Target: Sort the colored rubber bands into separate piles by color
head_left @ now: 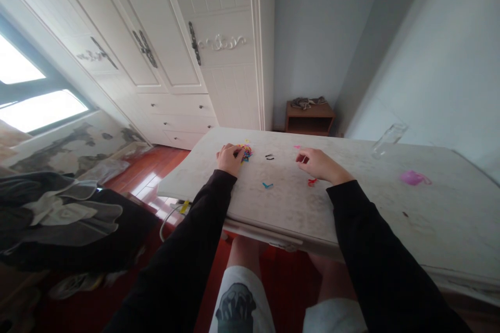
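On the table (289,213), the left hand (230,159) partly hides multicoloured bits (247,152).

Left hand (228,159) at multicoloured pile (247,151), right hand (317,163) near red piece (312,182), pale table (287,210)

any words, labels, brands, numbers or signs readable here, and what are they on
No text can be read.
Raised ornament on the wardrobe door: curly, no legible letters.
Yellow patch by the white cable: too small and blurred.
Dark print on the shorts: no legible words.
Small coloured pieces: too small to show markings.
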The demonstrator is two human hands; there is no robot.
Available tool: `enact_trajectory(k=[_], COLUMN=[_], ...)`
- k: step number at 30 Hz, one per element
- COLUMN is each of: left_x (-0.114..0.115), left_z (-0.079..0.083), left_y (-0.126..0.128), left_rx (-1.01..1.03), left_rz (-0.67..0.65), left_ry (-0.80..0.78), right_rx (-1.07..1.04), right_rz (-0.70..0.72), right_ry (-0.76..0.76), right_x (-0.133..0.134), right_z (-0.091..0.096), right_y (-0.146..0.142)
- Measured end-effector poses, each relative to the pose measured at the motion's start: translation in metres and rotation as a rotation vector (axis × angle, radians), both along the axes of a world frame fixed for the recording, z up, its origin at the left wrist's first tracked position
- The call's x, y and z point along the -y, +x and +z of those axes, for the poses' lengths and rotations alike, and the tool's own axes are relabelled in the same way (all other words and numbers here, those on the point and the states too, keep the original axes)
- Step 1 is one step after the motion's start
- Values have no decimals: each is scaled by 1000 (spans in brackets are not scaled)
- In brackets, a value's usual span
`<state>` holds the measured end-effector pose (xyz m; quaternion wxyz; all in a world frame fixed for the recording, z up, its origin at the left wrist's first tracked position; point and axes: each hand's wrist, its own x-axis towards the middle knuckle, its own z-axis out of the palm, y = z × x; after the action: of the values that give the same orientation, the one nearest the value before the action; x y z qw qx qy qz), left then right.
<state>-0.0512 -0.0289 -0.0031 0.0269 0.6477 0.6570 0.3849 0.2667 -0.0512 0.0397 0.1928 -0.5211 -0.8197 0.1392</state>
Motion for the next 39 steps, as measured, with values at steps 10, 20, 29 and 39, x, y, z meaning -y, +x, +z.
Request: enact_trajectory(k=[10,20,29,39], left_x=[-14,-11,6,12], left_z=[-17,-15,-6,-4], left_y=[-8,-6,15,17], left_rx=[119,188,208,219], left_rz=[-69,-104,-511,-640], left_ry=[29,57,31,-21], right_rx=[41,-12,-262,-234], right_rz=[10,-23,147,465], right_ry=[-12,9,-107,-82], right_x=[1,2,12,21], right_z=[2,3,8,-18], right_y=[-1,0,-20,-60])
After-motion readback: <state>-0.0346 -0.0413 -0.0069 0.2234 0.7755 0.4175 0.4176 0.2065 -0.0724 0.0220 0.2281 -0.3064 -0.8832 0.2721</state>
